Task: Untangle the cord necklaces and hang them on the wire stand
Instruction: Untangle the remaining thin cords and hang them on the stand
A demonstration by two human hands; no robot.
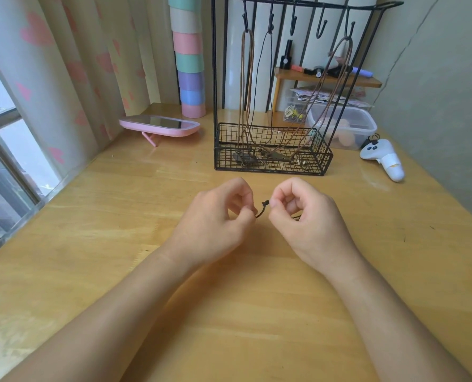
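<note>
A black wire stand with hooks along its top bar stands at the back of the wooden table. Three cord necklaces hang from its hooks: a brown one on the left, a thin black one beside it, another brown one on the right; their pendants lie in the stand's basket. In front of the stand, my left hand and my right hand pinch a short stretch of dark cord between them. Most of that cord is hidden inside my hands.
A pink mirror lies at the back left, beside a stack of pastel cups. A white controller and a clear plastic box sit at the back right. A small wooden shelf stands behind the stand.
</note>
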